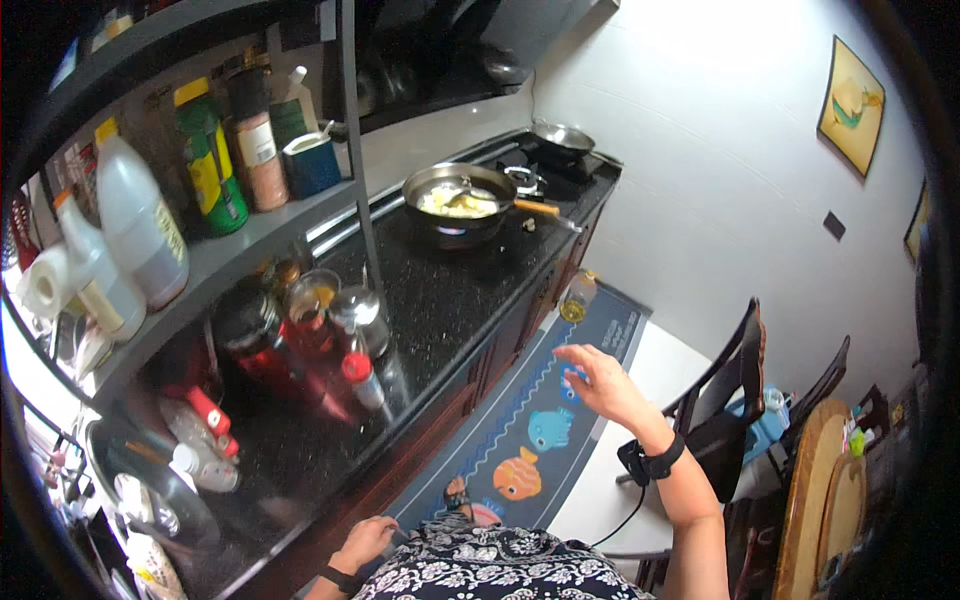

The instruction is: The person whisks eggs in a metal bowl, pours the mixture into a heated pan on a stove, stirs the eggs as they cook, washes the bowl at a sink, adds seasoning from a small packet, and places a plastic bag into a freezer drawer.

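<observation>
My right hand (604,386) is raised over the floor mat (517,405), fingers spread and holding nothing. Low by the counter's front edge hangs my left hand (364,544), seen from its back; its fingers are bunched and their inner side is hidden. Farther off on the stove, a wide frying pan (420,180) holds pale yellow food pieces (469,206) with a spatula or ladle lying in it. A blue flame (452,231) shows under this pan. Neither hand touches the pan.
A second pan (562,136) sits on the far burner. An oil bottle (577,296) stands on the mat by the cabinets. Jars, a steel pot (360,319) and a red-capped shaker (363,379) occupy the black counter (450,300). Dark chairs (720,405) are at right.
</observation>
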Action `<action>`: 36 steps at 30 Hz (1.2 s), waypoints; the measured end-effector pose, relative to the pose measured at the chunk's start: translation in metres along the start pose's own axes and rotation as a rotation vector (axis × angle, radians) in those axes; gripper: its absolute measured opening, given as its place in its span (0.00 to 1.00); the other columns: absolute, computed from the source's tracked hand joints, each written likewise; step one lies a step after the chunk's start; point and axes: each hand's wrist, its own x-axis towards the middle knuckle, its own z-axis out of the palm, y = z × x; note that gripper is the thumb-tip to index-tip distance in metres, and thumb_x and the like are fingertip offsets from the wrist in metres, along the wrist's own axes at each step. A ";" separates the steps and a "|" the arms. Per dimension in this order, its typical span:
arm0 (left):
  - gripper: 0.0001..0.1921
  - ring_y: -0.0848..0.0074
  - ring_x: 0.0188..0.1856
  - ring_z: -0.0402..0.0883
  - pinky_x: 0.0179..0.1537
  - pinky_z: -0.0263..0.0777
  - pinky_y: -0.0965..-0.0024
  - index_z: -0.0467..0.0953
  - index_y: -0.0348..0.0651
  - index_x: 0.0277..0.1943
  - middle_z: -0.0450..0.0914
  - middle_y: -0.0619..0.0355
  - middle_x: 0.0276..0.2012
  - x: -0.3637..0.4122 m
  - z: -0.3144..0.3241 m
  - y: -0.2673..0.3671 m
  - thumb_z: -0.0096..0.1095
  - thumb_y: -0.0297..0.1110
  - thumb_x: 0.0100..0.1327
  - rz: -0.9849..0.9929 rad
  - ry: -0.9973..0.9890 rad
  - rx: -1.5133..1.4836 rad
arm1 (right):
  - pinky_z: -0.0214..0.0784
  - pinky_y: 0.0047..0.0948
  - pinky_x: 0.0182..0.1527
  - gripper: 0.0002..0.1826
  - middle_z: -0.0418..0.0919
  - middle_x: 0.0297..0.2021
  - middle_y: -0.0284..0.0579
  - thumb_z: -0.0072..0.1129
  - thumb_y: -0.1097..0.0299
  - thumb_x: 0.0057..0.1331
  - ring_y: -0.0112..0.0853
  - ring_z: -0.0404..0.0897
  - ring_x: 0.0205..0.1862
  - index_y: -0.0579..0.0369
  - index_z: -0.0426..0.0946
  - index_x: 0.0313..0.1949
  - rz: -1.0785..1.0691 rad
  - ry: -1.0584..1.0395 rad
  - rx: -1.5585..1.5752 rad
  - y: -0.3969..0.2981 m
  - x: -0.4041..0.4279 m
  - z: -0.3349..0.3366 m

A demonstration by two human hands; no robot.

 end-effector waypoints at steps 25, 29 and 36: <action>0.11 0.57 0.30 0.79 0.30 0.72 0.55 0.76 0.46 0.35 0.79 0.49 0.27 0.101 0.206 -0.055 0.57 0.43 0.54 -0.811 0.141 -0.052 | 0.67 0.45 0.32 0.24 0.75 0.24 0.59 0.49 0.64 0.61 0.51 0.77 0.30 0.49 0.53 0.55 -0.265 -0.509 -0.187 0.309 0.389 0.008; 0.12 0.57 0.30 0.79 0.30 0.72 0.55 0.76 0.46 0.35 0.79 0.49 0.27 0.115 0.231 -0.057 0.57 0.43 0.54 -0.843 0.137 -0.061 | 0.67 0.44 0.33 0.29 0.74 0.25 0.59 0.56 0.66 0.55 0.52 0.76 0.31 0.48 0.54 0.54 -0.208 -0.414 -0.130 0.302 0.396 -0.013; 0.12 0.57 0.30 0.79 0.30 0.72 0.55 0.76 0.46 0.35 0.79 0.49 0.27 0.110 0.247 -0.068 0.56 0.44 0.54 -0.876 0.152 -0.059 | 0.68 0.25 0.47 0.28 0.78 0.41 0.47 0.57 0.78 0.52 0.29 0.77 0.42 0.58 0.68 0.55 0.068 -0.406 0.237 0.285 0.411 -0.065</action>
